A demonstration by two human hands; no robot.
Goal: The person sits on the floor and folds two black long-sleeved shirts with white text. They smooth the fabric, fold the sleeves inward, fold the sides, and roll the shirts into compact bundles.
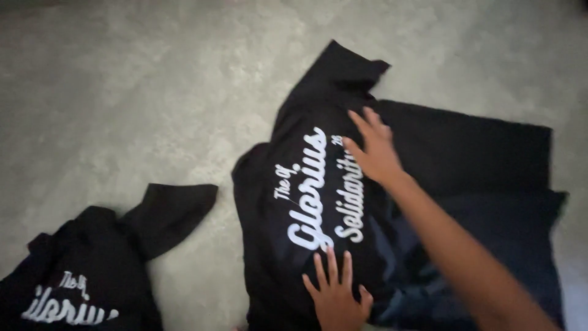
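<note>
A black T-shirt (pixel 294 184) with white script lettering lies spread on a grey carpeted floor (pixel 135 92). My left hand (pixel 335 293) presses flat on its lower part, fingers apart, just below the lettering. My right hand (pixel 375 149) reaches across from the right and lies flat, fingers spread, on the shirt's upper middle beside the lettering. One sleeve (pixel 343 67) of the shirt points away from me. Neither hand grips anything.
More dark garments (pixel 490 184) are piled under and to the right of the shirt. A second black shirt (pixel 92 270) with similar white lettering lies crumpled at the lower left. Bare carpet stretches across the top and left.
</note>
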